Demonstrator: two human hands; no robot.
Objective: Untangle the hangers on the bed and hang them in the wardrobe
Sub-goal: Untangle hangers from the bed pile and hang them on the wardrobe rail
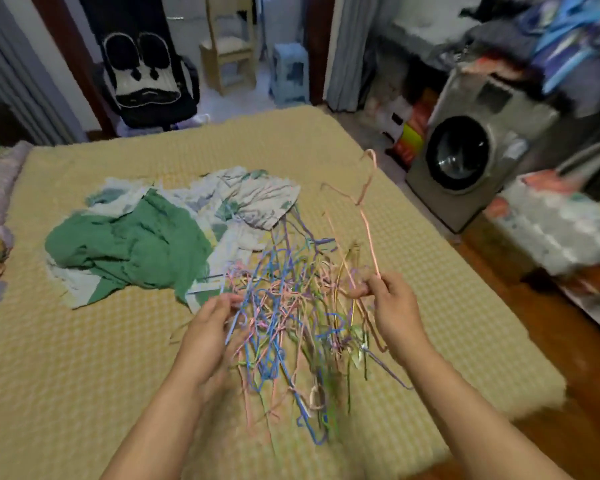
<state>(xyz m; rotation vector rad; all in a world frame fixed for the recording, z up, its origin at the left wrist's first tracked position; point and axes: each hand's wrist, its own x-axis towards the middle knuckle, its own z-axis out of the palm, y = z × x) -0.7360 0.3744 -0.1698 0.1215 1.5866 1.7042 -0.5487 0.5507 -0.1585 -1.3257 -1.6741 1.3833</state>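
A tangled heap of thin wire hangers (291, 306) in blue, pink, purple, yellow and green lies on the yellow quilted bed (118, 375) in front of me. My right hand (392, 306) pinches the lower bar of a pink hanger (364, 209), which stands lifted above the heap with its hook pointing up and away. My left hand (208, 334) grips a light blue hanger wire at the heap's left edge. The wardrobe is not in view.
Crumpled green and floral cloth (146, 244) lies on the bed just beyond the heap. A washing machine (465, 157) stands to the right of the bed, with cluttered shelves (551, 220) beside it. A black chair (146, 71), a wooden chair (229, 46) and a blue stool (290, 74) stand beyond the bed's far edge.
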